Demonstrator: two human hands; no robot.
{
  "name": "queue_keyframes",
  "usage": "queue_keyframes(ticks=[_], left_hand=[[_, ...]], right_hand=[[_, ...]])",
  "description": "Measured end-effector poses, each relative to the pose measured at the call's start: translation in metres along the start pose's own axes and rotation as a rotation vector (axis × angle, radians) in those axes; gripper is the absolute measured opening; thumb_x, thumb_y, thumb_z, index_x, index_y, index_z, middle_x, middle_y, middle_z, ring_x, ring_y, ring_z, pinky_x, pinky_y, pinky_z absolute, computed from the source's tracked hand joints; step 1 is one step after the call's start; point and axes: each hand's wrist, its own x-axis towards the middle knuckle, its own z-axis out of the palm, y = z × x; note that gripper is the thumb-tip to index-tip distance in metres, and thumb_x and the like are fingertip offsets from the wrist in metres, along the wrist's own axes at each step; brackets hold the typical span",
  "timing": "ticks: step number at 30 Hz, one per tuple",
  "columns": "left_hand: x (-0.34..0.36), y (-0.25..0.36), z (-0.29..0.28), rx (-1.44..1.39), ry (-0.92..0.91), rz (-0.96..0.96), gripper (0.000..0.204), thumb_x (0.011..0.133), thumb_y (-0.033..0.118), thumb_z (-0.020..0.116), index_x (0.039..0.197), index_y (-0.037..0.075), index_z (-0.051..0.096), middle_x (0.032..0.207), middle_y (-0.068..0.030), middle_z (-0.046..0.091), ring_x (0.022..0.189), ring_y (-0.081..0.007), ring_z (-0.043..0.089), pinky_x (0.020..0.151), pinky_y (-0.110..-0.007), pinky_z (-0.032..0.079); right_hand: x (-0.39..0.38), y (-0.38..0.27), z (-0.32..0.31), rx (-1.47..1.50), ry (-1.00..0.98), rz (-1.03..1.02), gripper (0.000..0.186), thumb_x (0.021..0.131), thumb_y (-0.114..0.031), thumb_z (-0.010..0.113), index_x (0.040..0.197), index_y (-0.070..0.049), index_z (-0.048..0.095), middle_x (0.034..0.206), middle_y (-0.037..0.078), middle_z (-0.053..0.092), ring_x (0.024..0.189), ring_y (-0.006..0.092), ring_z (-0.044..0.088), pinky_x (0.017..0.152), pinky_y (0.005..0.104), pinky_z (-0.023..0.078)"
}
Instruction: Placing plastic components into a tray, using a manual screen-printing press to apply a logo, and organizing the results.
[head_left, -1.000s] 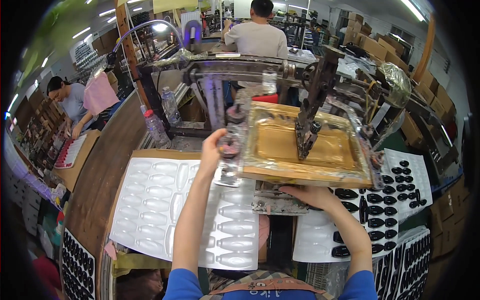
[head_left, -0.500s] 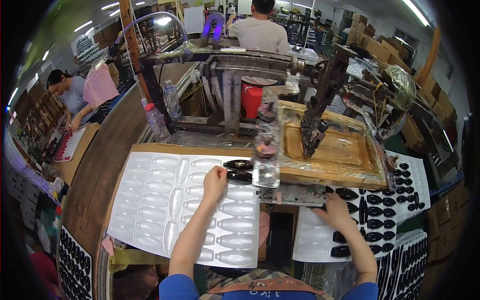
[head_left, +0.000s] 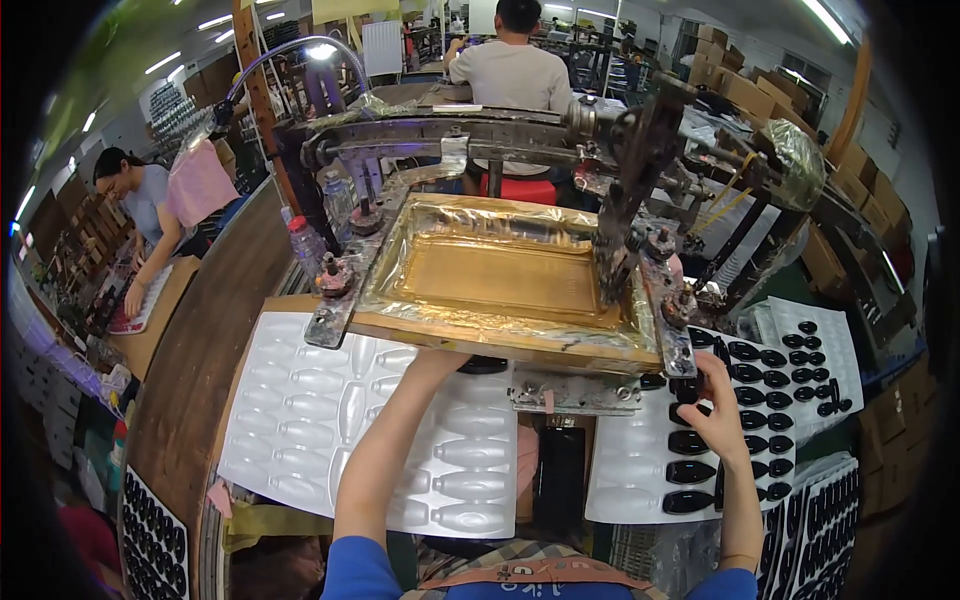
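I am seeing my left hand, which was out on the white blister tray a moment ago, now reaching under the gold-foiled screen frame, which has swung down level; its fingers are hidden, so I cannot tell its grip. My right hand is pinching 1 glossy black oval piece above the right tray.
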Motion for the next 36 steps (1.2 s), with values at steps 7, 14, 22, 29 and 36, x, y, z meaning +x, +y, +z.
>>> queue_keyframes(ticks=[7,14,22,29,36], left_hand=[[0.019,-0.007,-0.004,-0.518,-0.002,-0.204,0.028,0.081,0.02,0.056,0.103,0.004,0.051,0.095,-0.0066,0.056,0.086,-0.0175,0.053,0.078,-0.031,0.043],[0.022,-0.013,-0.027,-0.768,-0.023,-0.544,0.021,0.082,0.016,0.057,0.097,0.003,0.054,0.086,-0.0024,0.056,0.074,-0.009,0.053,0.069,-0.022,0.044],[-0.073,-0.035,-0.024,-0.581,0.079,-0.827,0.017,0.081,0.014,0.057,0.082,-0.002,0.055,0.067,-0.0036,0.057,0.055,-0.0076,0.053,0.052,-0.018,0.043],[-0.092,-0.021,-0.011,0.069,-0.046,-0.755,0.029,0.079,0.026,0.057,0.067,-0.001,0.054,0.055,-0.0131,0.054,0.05,-0.0259,0.054,0.049,-0.034,0.041],[-0.084,-0.011,-0.017,0.576,-0.338,-0.523,0.029,0.079,0.026,0.055,0.064,0.001,0.054,0.071,-0.0183,0.058,0.064,-0.0325,0.056,0.055,-0.041,0.042]], right_hand=[[0.038,-0.007,0.045,0.091,-0.087,0.025,0.049,0.069,-0.015,0.068,0.111,-0.001,0.047,0.109,0.011,0.05,0.097,0.0177,0.05,0.08,0.0272,0.041],[0.058,-0.041,0.092,-0.302,-0.216,-0.061,0.051,0.075,-0.036,0.063,0.11,-0.001,0.05,0.107,0.015,0.054,0.1,0.027,0.05,0.086,0.0324,0.038],[0.031,0.031,0.042,0.039,0.076,0.115,0.032,0.08,-0.021,0.05,0.103,0.0,0.053,0.1,0.017,0.056,0.095,0.0307,0.051,0.084,0.036,0.038],[0.029,0.047,0.056,-0.716,-0.287,0.106,0.035,0.074,-0.021,0.055,0.103,-0.002,0.052,0.101,0.023,0.053,0.097,0.0387,0.047,0.085,0.0425,0.037],[0.022,0.063,0.046,-0.703,-0.249,0.033,0.047,0.067,-0.021,0.064,0.107,-0.002,0.048,0.095,0.02,0.054,0.087,0.0335,0.051,0.077,0.04,0.04]])
